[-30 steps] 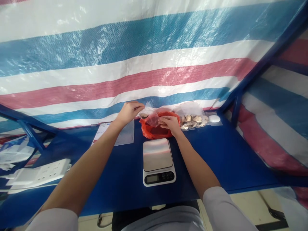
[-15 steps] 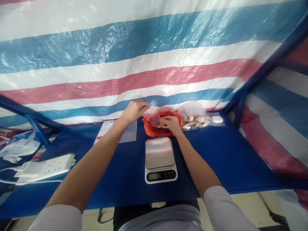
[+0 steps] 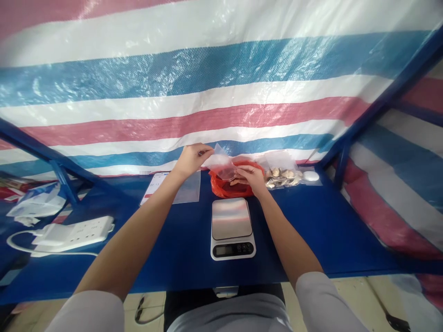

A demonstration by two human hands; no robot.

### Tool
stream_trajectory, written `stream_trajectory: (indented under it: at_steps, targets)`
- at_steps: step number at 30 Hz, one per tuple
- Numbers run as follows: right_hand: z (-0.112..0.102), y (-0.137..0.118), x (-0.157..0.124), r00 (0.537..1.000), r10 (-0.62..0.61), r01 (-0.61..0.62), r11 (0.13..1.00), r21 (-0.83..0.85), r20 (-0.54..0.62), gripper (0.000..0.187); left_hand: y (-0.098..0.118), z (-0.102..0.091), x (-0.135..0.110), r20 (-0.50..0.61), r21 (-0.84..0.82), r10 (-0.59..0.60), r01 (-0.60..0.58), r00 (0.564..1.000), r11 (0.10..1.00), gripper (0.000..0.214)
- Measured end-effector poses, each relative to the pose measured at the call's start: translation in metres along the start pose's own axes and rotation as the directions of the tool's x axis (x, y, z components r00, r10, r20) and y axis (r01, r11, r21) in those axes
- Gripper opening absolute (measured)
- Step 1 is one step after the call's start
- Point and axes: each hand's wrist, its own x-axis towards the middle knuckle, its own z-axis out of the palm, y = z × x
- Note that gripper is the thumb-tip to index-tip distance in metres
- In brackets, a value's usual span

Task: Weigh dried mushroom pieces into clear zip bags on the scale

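Observation:
A clear plastic bag [image 3: 222, 165] is stretched between my two hands above a red plastic bag [image 3: 220, 185]. My left hand [image 3: 192, 159] pinches its upper left side. My right hand [image 3: 249, 178] is closed on its lower right side, over the red bag's opening. Inside the red bag are dark contents that I cannot make out. Directly in front of it sits a kitchen scale [image 3: 232, 221] with a bare metal plate and a blank-looking display. Right of the red bag lie clear bags of pale brown, dried-looking pieces [image 3: 283, 176].
A phone [image 3: 152, 186] and a flat clear bag [image 3: 188, 188] lie behind my left forearm. A round white object [image 3: 310, 176] is at the back right. On the left are a white power strip [image 3: 83, 232] and its cable. Blue frame bars and a striped tarp [image 3: 207, 110] bound the table.
The clear bag is now spread wider and flatter between my hands. Both hands stay near the red bag. The whole view has shifted slightly.

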Motion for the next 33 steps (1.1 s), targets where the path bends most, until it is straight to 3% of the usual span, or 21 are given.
stream_trajectory:
  at_steps: [7, 10, 12, 15, 19, 25, 29, 33]
  targets:
    - [-0.006, -0.011, -0.004, 0.997, -0.068, 0.065, 0.996, -0.060, -0.048, 0.040, -0.009, 0.008, -0.029, -0.035, -0.281, -0.274, 0.254, 0.961, 0.925, 0.042]
    - [-0.007, -0.021, -0.006, 0.996, -0.086, 0.083, 0.987, -0.135, -0.014, 0.038, -0.009, 0.014, -0.045, 0.092, -0.473, -0.387, 0.382, 0.917, 0.794, 0.062]
    - [-0.008, -0.029, -0.009, 0.995, -0.095, 0.098, 0.974, -0.205, 0.024, 0.035, -0.009, 0.018, -0.054, 0.172, -0.562, -0.391, 0.416, 0.904, 0.715, 0.063]
    - [-0.008, -0.042, -0.013, 0.991, -0.113, 0.131, 0.946, -0.296, 0.078, 0.032, -0.010, 0.026, -0.067, 0.183, -0.635, -0.388, 0.410, 0.903, 0.655, 0.050]
    - [-0.009, -0.047, -0.022, 0.986, -0.146, 0.166, 0.917, -0.364, 0.082, 0.033, -0.010, 0.038, -0.086, 0.137, -0.715, -0.466, 0.413, 0.874, 0.565, 0.045]
    - [-0.009, -0.027, -0.033, 0.982, -0.170, 0.187, 0.881, -0.435, 0.078, 0.040, 0.004, 0.052, -0.110, 0.137, -0.881, -0.600, 0.374, 0.788, 0.289, 0.046]
    - [-0.007, -0.015, -0.033, 0.987, -0.145, 0.162, 0.889, -0.428, 0.074, 0.048, 0.011, 0.059, -0.118, 0.144, -0.929, -0.620, 0.322, 0.771, 0.184, 0.046]
    - [-0.008, -0.013, -0.033, 0.981, -0.132, 0.182, 0.884, -0.431, 0.145, 0.046, 0.013, 0.063, -0.124, 0.163, -0.941, -0.653, 0.316, 0.739, 0.122, 0.048]
